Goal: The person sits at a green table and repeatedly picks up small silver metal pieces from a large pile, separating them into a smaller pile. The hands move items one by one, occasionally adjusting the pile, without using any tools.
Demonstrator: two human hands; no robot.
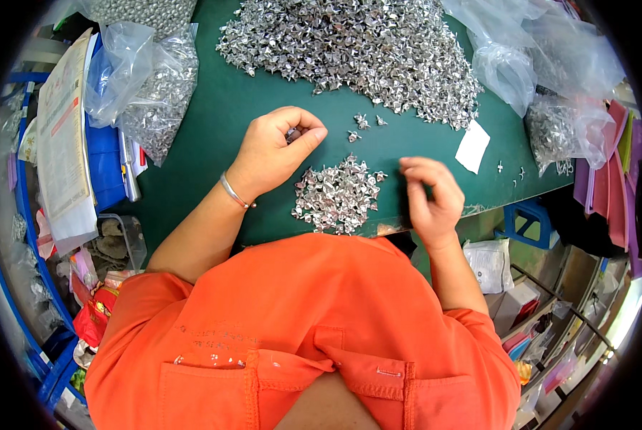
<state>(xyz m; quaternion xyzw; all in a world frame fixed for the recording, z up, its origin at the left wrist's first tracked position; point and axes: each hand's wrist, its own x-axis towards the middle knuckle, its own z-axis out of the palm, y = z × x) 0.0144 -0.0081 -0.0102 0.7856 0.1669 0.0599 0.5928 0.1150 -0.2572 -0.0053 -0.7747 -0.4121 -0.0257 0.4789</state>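
My left hand [276,147] is closed above the green tabletop, fingers curled in and thumb against the index finger. Small silvery metal pieces [292,135] show in part inside its curl; the rest is hidden. My right hand [435,197] hovers near the table's front edge, its fingers bent and the thumb apart from them, with nothing visible in between. Between both hands lies a small pile of shiny winged metal pieces [339,195]. A few loose metal pieces [362,122] lie just beyond it.
A large heap of the same metal pieces [364,50] covers the far side of the green table [213,115]. Bags of metal parts [164,93] stand at left, another bag [554,129] at right. A white paper slip [472,147] lies right of the heap; a blue stool [527,223] stands below.
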